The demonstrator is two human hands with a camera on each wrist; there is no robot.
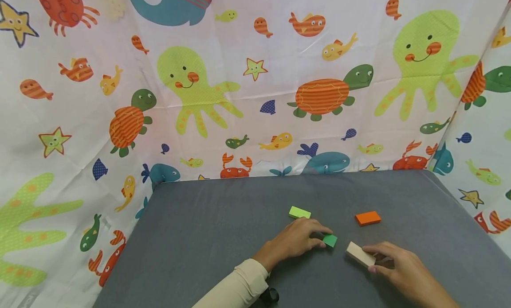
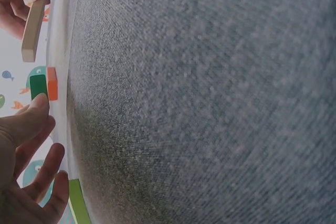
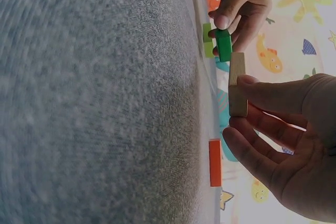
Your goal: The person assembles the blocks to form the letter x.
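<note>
Between the thumb and fingers of my left hand (image 1: 293, 239) a dark green block (image 1: 330, 240) is pinched, its free end toward the right. My right hand (image 1: 403, 268) pinches a plain wooden block (image 1: 360, 255) by its near end, the other end pointing up and left toward the green one. In the head view a gap separates the two blocks. The right wrist view shows the wooden block (image 3: 238, 85) with the thumb on one face and fingertips behind it. There, the green block (image 3: 223, 45) hangs from the left hand's grip.
A light green block (image 1: 299, 212) lies on the grey table (image 1: 223, 219) just beyond my left hand. Farther right lies an orange block (image 1: 367, 218). A white curtain (image 1: 271, 46) printed with sea animals rises behind the table and along its sides.
</note>
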